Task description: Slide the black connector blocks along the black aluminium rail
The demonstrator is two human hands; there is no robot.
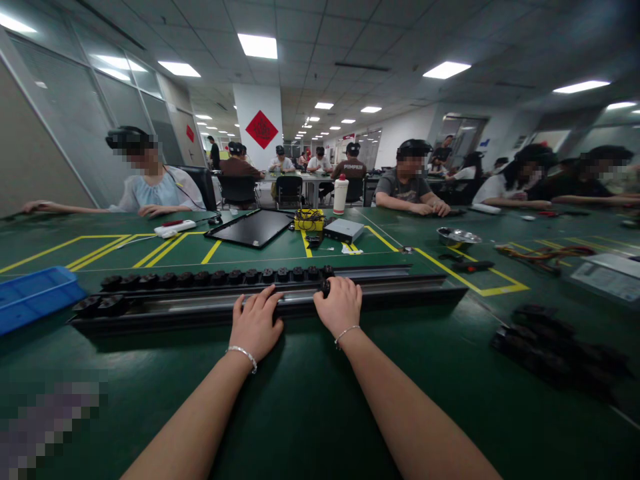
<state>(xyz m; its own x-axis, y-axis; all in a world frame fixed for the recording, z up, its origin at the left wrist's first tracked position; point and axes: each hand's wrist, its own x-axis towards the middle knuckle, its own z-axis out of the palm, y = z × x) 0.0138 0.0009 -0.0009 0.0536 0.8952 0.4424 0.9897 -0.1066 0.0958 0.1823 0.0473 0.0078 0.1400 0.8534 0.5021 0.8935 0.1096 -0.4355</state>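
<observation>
Green table point(310, 407); left fingers point(265, 300) splayed on rail point(400, 297), right fingers point(346, 288) grasp roller point(325, 288); shirt point(351, 169): PUMPKIN.

bright ceiling panels point(257, 45) | edges warped, blurred | faces pixelated

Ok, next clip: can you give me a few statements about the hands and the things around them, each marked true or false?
1. The left hand and the right hand both lie on the long dark rail. True.
2. A row of black round parts runs along the rail, ending by the right hand. True.
3. The blue bin sits on the person's right. False: it is on the left, near the rail's left end.
4. The right hand holds the white bottle. False: the bottle stands far off, beyond the rail, and neither hand touches it.
</observation>
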